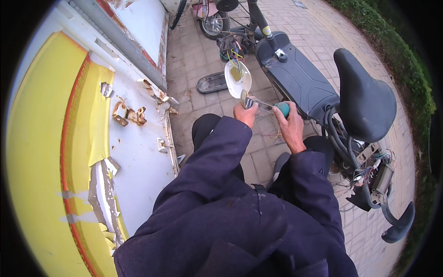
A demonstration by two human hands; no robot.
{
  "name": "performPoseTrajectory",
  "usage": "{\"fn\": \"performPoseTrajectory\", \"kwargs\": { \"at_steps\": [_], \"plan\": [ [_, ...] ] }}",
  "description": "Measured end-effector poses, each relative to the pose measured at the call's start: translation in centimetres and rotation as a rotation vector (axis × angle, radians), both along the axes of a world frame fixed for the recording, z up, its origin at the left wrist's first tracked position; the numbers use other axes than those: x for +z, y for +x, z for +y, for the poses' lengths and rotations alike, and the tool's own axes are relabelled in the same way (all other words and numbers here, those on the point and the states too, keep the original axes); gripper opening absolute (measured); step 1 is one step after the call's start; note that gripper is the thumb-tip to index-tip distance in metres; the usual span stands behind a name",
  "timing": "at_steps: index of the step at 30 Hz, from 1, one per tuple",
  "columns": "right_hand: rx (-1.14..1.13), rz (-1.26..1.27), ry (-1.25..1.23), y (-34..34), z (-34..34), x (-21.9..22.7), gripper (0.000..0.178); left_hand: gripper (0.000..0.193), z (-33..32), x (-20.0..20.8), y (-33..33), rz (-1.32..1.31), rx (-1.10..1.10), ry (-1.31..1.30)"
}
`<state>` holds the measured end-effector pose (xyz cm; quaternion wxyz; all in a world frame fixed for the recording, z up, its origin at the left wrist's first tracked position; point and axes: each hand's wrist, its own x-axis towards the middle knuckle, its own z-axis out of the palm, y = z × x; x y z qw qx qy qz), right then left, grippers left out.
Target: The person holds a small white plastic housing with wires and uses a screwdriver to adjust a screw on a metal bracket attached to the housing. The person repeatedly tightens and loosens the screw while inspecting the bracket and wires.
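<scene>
My right hand [291,130] is wrapped round the teal rounded handle [283,109] of a screwdriver, whose thin metal shaft [264,102] points left toward my other hand. In the closed fingers of my left hand [244,115] is a small part with a dark, shiny face [248,102]; its kind I cannot make out. The screwdriver's tip is at or near this part, and whether they touch is unclear. Just beyond lies a white oval plastic shell [240,90] with a yellowish piece [236,74] inside. Thin coloured wires [236,50] run down to it from the scooter's front.
An electric scooter with a black deck [300,76] and black saddle [367,97] stands at the right. Loose wiring and a metal box [383,179] hang at its rear. A black oval part [212,82] lies on the paving. A yellow-and-white rusty panel [136,175] borders the left.
</scene>
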<state>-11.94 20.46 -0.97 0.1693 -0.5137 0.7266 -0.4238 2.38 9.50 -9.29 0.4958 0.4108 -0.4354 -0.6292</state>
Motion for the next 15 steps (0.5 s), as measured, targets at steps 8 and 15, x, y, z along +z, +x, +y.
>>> {"fn": "performPoseTrajectory", "kwargs": {
  "at_steps": [8, 15],
  "plan": [
    [-0.108, -0.151, -0.117, 0.2, -1.0, -1.0, 0.052, 0.030, 0.6, 1.8, -0.6, 0.009, 0.040, 0.049],
    [0.102, 0.036, -0.173, -0.1, -0.6, 0.1, 0.041, 0.029, 1.0, 2.9, -0.7, 0.049, 0.032, 0.086]
  ]
}}
